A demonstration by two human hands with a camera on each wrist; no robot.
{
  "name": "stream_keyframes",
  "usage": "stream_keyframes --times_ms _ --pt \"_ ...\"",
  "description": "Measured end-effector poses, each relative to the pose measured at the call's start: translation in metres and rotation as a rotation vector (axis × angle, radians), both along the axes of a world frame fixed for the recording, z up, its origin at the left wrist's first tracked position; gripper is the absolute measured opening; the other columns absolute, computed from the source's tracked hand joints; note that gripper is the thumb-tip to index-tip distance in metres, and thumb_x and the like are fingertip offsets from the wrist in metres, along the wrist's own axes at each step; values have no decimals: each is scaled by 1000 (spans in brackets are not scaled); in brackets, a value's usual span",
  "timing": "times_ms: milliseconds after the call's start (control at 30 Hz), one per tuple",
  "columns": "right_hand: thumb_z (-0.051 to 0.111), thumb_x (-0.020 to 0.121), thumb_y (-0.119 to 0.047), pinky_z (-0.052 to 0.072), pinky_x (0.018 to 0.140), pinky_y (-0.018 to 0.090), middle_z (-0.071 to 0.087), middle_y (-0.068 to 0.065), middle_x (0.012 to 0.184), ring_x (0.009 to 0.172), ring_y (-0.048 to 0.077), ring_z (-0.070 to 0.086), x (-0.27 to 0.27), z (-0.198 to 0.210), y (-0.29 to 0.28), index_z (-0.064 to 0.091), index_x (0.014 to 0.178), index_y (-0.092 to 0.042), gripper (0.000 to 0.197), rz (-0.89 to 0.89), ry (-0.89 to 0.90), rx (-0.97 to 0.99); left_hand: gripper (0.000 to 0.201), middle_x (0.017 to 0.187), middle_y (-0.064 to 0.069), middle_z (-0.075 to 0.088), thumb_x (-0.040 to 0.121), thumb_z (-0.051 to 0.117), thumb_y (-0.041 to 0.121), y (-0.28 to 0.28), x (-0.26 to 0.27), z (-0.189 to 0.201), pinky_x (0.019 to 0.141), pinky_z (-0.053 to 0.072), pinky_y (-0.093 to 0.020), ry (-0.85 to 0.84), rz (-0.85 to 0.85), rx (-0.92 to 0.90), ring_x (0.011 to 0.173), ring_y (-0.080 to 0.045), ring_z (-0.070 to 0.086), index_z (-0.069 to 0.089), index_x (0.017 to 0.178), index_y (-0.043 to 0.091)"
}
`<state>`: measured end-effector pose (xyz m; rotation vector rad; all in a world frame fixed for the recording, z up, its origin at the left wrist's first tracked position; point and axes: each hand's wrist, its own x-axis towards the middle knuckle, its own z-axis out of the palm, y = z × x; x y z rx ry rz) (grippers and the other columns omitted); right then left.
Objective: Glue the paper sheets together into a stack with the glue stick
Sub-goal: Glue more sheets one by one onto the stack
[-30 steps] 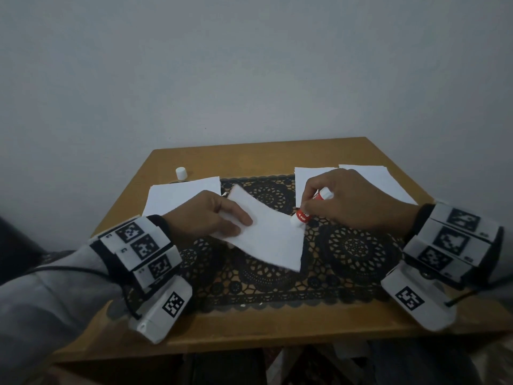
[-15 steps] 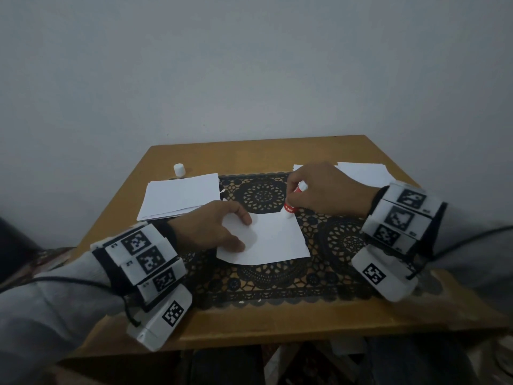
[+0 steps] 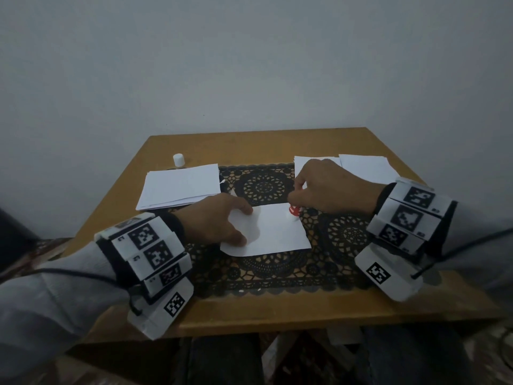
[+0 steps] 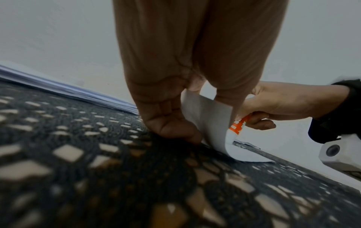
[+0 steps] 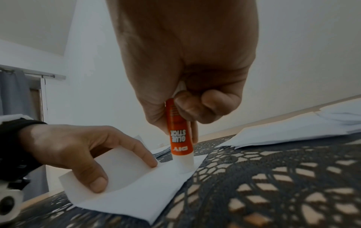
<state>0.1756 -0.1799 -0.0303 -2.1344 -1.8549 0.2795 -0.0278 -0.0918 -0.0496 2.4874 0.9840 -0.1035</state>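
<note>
Pressing its white tip onto the far right corner of a thin white paper sheet (image 3: 273, 232) lying at the middle of the black lace mat (image 3: 277, 270) on the wooden desk (image 3: 277, 312), the orange-labelled glue stick (image 5: 180, 138) stands nearly upright, clenched in the right hand (image 3: 333, 190). Such paper looks light, limp and easily creased, so it is best held flat near an edge. The left hand (image 3: 216, 220) pinches the sheet's left edge, curling it upward between thumb and fingers.
</note>
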Motion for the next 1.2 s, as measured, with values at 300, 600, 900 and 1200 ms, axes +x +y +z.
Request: stream_keyframes --times_ms 300,600,900,1200 --pt "65 83 -30 49 57 32 73 12 83 61 19 60 -6 4 -21 75 74 -2 30 80 -31 -89 61 140 4 42 80 73 35 -9 2 3 90 33 -20 64 -2 47 121 -17 43 46 135 31" --pt "64 90 -25 49 52 27 67 10 61 49 15 58 10 31 -37 75 84 -10 20 146 201 -298 61 137 -7 25 79 63 57 -18 6 9 105 32 -45 272 -103 414 127 -29 22 42 134 44" --pt "49 100 -26 55 76 34 73 6 88 82 18 71 43 48 -24 57 102 -15 14 -10 458 -68 58 131 -3 43 85 66 33 -23 11 8 97 42 -36 197 -172 323 119 -22 42 42 137 23" --pt "80 75 -32 54 88 42 67 5 98 89 22 65 53 20 77 69 94 -15 28 -207 342 225 34 113 3 57 85 65 31 -25 9 12 88 48 -33 147 -228 360 101 -17 53 59 119 27"
